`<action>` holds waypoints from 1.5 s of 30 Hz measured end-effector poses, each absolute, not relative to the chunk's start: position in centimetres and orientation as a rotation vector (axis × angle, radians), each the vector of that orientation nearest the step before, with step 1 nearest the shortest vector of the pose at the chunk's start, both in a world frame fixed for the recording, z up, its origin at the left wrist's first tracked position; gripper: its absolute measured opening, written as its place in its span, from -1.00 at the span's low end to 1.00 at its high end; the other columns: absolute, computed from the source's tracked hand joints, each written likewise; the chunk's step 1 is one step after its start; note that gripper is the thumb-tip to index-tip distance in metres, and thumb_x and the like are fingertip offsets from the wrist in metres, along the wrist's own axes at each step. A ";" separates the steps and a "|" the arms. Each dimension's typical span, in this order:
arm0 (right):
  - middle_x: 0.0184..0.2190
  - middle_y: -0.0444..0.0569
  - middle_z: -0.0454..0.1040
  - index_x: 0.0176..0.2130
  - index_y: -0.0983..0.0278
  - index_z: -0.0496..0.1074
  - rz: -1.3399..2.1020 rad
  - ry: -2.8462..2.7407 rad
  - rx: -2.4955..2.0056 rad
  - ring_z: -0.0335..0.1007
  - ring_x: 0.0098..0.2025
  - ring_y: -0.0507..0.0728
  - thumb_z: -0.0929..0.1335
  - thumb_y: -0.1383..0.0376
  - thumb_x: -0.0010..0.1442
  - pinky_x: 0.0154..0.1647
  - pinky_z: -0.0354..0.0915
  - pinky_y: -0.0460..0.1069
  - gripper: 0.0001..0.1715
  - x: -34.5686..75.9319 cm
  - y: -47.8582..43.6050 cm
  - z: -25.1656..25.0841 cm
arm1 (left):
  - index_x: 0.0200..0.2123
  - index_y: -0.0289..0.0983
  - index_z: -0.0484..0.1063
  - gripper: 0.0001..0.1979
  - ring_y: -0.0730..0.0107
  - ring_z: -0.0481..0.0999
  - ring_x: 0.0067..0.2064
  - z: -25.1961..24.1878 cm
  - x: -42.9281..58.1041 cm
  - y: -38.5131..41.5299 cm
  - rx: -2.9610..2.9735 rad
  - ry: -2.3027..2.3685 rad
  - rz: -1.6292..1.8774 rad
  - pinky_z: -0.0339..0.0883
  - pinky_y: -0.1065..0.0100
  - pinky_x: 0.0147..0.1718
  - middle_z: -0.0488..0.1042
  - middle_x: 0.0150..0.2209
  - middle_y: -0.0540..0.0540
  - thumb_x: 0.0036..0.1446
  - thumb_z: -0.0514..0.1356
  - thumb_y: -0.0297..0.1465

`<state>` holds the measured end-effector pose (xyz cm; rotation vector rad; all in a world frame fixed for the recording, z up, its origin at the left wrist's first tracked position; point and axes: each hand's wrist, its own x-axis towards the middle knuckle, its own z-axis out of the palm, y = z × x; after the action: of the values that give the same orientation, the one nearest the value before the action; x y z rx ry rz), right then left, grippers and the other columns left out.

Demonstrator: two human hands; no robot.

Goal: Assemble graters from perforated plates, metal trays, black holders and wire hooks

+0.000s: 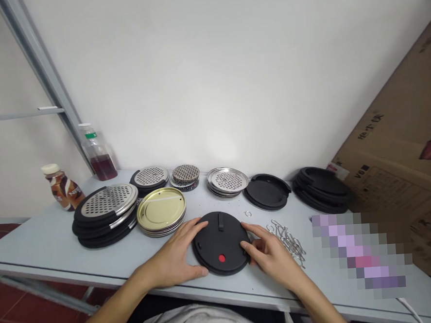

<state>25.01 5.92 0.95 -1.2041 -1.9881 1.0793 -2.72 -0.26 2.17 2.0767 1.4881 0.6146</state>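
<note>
A black round disc lies on the table in front of me, with a small raised tab at its far side and a red dot near its front. My left hand clasps its left rim, thumb at the front and fingers toward the back. At the right rim, my right hand grips with thumb and index finger while its other fingers curl underneath, partly hidden. Just right of that hand is a pile of metal wire rings. One loose ring lies behind the disc.
Along the back stand perforated metal plates, mesh discs, a black tray and stacked black trays. Gold lids and a black-rimmed stack stand left, near two bottles. A cardboard box borders the right.
</note>
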 end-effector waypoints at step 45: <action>-0.66 -0.21 0.43 0.13 0.27 0.37 1.096 -1.975 -1.205 0.25 -0.71 0.06 0.31 0.08 0.26 -0.52 0.28 -0.02 -0.47 24.7 5.7 1.3 | 0.31 -0.02 0.17 -0.06 -0.08 0.03 0.39 2.0 -2.2 -0.6 2.138 1.537 0.622 0.00 -0.05 0.31 -0.09 0.43 -0.16 -0.14 0.46 -0.09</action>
<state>24.73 5.71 1.35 -1.2046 -1.9752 1.0956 -2.23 -0.59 2.00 2.1379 1.5366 0.6218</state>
